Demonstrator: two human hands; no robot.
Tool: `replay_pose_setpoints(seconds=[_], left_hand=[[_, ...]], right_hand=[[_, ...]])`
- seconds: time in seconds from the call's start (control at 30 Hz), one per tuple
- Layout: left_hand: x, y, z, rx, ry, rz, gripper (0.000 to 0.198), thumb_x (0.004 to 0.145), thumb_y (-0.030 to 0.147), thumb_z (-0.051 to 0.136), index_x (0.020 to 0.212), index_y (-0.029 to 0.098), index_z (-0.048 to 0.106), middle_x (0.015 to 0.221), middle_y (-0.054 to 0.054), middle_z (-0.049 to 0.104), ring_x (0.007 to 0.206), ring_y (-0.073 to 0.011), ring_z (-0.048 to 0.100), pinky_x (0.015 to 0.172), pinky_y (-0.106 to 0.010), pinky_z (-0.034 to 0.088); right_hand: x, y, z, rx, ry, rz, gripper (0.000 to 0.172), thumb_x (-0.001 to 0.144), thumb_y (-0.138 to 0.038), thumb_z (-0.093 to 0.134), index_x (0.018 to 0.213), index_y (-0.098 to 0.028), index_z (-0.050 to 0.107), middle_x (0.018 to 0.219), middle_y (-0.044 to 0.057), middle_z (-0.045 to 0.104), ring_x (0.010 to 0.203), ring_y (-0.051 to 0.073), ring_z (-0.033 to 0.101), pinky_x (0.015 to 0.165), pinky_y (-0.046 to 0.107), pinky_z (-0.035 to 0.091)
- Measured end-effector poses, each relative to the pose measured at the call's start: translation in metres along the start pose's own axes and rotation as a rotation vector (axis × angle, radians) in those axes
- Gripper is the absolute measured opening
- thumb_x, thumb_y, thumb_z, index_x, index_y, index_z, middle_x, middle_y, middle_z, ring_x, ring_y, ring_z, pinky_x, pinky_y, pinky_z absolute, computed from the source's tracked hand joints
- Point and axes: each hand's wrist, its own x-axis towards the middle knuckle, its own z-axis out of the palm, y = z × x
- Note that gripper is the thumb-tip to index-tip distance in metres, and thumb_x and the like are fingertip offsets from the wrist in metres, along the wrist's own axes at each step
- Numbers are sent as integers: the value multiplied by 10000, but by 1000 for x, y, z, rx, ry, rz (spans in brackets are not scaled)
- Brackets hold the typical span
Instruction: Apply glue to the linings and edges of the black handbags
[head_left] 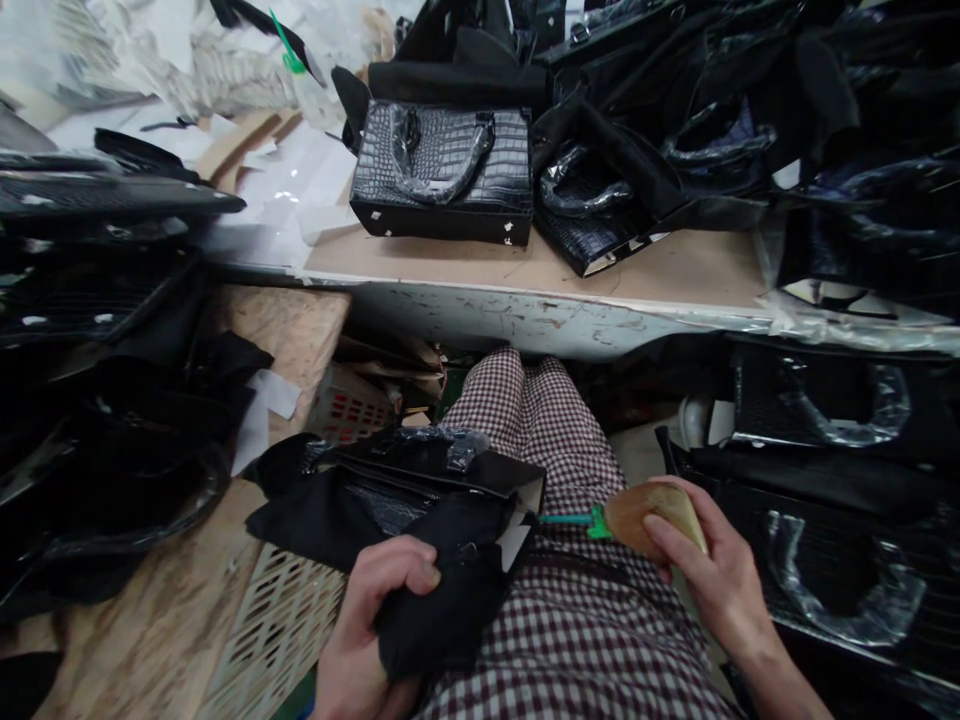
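On my lap lies a black handbag (420, 490) with loose black lining and a plastic-wrapped handle. My left hand (375, 610) grips a fold of its black fabric, thumb on top. In my right hand (712, 560) is a squeeze glue bottle (649, 515), amber-coloured, with a green cap and a long thin green nozzle. The fingers wrap round the bottle, thumb pressed on its side. Its nozzle points left, and the tip is at the bag's open right edge, near a pale strip; whether it touches cannot be made out.
A crocodile-patterned handbag (450, 170) stands on the workbench (675, 270) ahead, with more black bags beside it. Stacked bags (832, 560) lie at my right, others at my left near a wooden board (172, 570). A plastic crate (277, 610) sits below. Another green-nozzled bottle (307, 85) stands at the back.
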Motion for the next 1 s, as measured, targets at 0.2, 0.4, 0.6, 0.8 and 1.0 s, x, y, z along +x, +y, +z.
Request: replay_pose_setpoints(seconds=[0.2, 0.4, 0.6, 0.8, 1.0], left_hand=[[-10, -8, -4, -21, -23, -65, 131, 741, 224, 832, 827, 253, 738, 903, -1, 690, 845, -134, 665, 779, -144, 540], [-4, -3, 2, -42, 41, -77, 126, 710, 277, 858, 775, 246, 755, 843, -15, 695, 778, -150, 667, 719, -170, 550], [2, 7, 13, -67, 174, -124, 198, 661, 362, 884, 684, 219, 749, 778, -39, 675, 731, -172, 648, 661, -202, 541], [-5, -1, 6, -90, 78, -153, 122, 691, 254, 862, 761, 244, 762, 857, -24, 691, 813, -155, 660, 744, -175, 538], [-5, 0, 7, -30, 82, -110, 114, 701, 224, 834, 769, 241, 744, 858, -23, 688, 808, -165, 655, 735, -199, 536]], right_hand=[[-9, 5, 10, -198, 61, -238, 442, 805, -503, 725, 1148, -245, 619, 1091, 63, 679, 927, 281, 665, 839, 401, 558], [-12, 21, 12, -206, 160, -353, 433, 822, -471, 733, 1169, -242, 611, 1147, 89, 649, 992, 298, 644, 896, 441, 529], [-11, 8, 14, -108, 178, -218, 460, 751, -500, 746, 1100, -218, 643, 1057, 87, 688, 897, 290, 676, 770, 382, 582], [-11, -8, 17, 25, 93, 76, 567, 723, -559, 759, 1133, -195, 614, 856, 43, 692, 462, 178, 565, 410, 305, 505], [-21, -13, 15, 214, -19, 197, 547, 750, -555, 775, 1123, -188, 615, 729, 11, 670, 417, 157, 516, 392, 281, 439]])
